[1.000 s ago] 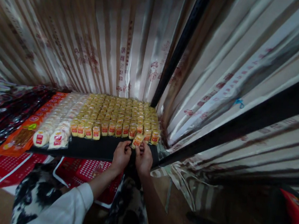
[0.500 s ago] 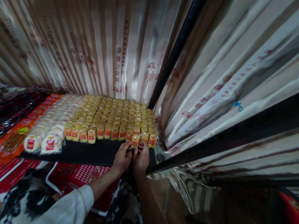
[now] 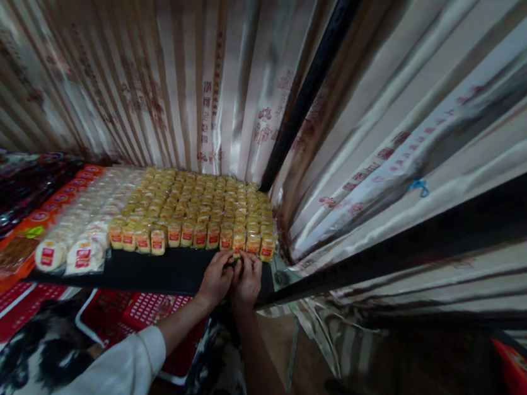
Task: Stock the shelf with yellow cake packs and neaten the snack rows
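Note:
My left hand and my right hand are side by side at the shelf's front, fingers curled in. Their fingertips meet at the lower front of a small wrapped yellow cake with a red label. It stands upright in the front row, level with its neighbours. Behind and beside it, rows of the same wrapped cakes fill the right part of the black shelf. The fingers partly hide the cake's lower edge.
Left of the cakes lie bags of round white crackers, orange snack packs and dark shiny packets. A red basket is below the shelf. A black post and printed curtains stand behind.
The cake at my fingertips has moved back from slightly forward into line with the front row. Both hands stay close to it; the view has shifted a little.

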Demonstrator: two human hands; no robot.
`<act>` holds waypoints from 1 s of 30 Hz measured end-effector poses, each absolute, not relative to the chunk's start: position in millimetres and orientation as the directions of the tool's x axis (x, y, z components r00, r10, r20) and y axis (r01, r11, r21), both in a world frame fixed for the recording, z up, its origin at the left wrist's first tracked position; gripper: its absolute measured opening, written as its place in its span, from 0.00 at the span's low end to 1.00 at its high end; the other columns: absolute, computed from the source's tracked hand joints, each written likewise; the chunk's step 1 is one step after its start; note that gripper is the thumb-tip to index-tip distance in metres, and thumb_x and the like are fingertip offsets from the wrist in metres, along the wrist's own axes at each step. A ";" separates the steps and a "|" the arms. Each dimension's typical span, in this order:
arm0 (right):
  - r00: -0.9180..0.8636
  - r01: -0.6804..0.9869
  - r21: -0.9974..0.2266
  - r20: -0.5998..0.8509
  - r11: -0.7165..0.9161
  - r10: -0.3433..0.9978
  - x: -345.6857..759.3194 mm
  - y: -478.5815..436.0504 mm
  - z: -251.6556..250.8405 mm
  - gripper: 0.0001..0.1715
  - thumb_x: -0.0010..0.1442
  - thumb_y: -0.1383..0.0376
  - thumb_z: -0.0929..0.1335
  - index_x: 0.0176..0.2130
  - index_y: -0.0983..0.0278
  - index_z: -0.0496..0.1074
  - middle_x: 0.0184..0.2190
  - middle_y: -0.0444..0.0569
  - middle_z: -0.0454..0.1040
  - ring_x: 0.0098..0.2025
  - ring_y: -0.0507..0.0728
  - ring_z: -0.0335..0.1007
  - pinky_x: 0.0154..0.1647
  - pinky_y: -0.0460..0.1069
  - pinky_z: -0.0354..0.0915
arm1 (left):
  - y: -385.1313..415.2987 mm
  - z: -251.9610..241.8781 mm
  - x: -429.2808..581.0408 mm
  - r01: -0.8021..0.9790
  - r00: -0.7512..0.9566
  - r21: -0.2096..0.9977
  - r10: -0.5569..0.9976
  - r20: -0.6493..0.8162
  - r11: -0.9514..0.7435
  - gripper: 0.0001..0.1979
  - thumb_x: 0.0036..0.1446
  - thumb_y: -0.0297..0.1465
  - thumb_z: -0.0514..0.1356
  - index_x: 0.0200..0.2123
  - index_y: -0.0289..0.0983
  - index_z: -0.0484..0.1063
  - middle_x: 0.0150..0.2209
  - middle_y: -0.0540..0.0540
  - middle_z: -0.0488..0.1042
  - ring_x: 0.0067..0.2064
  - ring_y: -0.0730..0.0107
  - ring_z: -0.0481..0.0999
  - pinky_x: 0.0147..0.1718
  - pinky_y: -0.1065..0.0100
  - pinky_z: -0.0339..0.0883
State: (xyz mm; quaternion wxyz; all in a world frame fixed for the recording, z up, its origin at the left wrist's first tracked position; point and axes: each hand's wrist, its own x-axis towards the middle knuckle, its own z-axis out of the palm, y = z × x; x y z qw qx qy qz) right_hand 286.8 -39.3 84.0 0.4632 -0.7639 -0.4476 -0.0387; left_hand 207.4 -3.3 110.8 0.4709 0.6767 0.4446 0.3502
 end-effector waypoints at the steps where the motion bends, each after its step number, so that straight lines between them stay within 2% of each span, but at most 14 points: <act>1: 0.593 0.723 -0.669 0.471 -0.173 0.653 286.9 -39.8 83.1 0.19 0.62 0.63 0.57 0.46 0.63 0.71 0.41 0.53 0.66 0.44 0.57 0.64 0.45 0.52 0.64 | -3.9 111.9 207.7 0.277 0.362 0.947 0.931 0.056 -0.165 0.23 0.48 0.19 0.50 0.47 0.36 0.69 0.49 0.42 0.68 0.47 0.69 0.72 0.52 0.64 0.64; 7: 0.556 0.723 -0.675 0.444 -0.146 0.703 287.9 -42.7 78.0 0.21 0.63 0.64 0.56 0.49 0.63 0.70 0.41 0.52 0.67 0.42 0.55 0.67 0.42 0.49 0.65 | -8.4 118.3 211.2 0.309 0.381 0.933 0.923 0.055 -0.183 0.19 0.53 0.26 0.53 0.48 0.38 0.70 0.49 0.42 0.68 0.51 0.66 0.69 0.55 0.64 0.60; 11: 0.555 0.715 -0.684 0.434 -0.141 0.710 287.9 -43.1 79.4 0.22 0.62 0.64 0.56 0.51 0.63 0.68 0.44 0.53 0.69 0.45 0.56 0.67 0.44 0.50 0.66 | -7.5 117.2 215.1 0.326 0.383 0.929 0.923 0.041 -0.176 0.19 0.55 0.30 0.53 0.50 0.36 0.69 0.51 0.41 0.67 0.53 0.65 0.67 0.55 0.64 0.59; 16: 0.532 0.706 -0.697 0.404 -0.125 0.744 286.9 -44.1 84.1 0.23 0.63 0.64 0.57 0.55 0.62 0.65 0.45 0.53 0.70 0.46 0.55 0.68 0.46 0.49 0.65 | -2.5 114.0 216.9 0.363 0.367 0.919 0.930 0.010 -0.153 0.19 0.55 0.28 0.53 0.50 0.35 0.69 0.51 0.40 0.67 0.54 0.63 0.68 0.56 0.63 0.59; 24: 0.521 0.714 -0.693 0.425 -0.105 0.741 286.8 -42.0 82.4 0.24 0.64 0.62 0.56 0.55 0.65 0.65 0.47 0.55 0.70 0.49 0.57 0.67 0.50 0.51 0.64 | 4.9 116.7 217.0 0.382 0.373 0.906 0.927 0.029 -0.182 0.18 0.54 0.25 0.50 0.47 0.37 0.70 0.47 0.42 0.70 0.49 0.67 0.71 0.53 0.65 0.62; 30: 0.503 0.739 -0.664 0.429 -0.115 0.750 288.5 -42.8 76.5 0.24 0.64 0.62 0.56 0.56 0.65 0.64 0.48 0.55 0.70 0.50 0.57 0.66 0.50 0.51 0.64 | 0.6 120.0 218.7 0.397 0.379 0.897 0.925 0.031 -0.193 0.22 0.56 0.28 0.50 0.54 0.34 0.64 0.54 0.39 0.66 0.53 0.63 0.68 0.54 0.62 0.61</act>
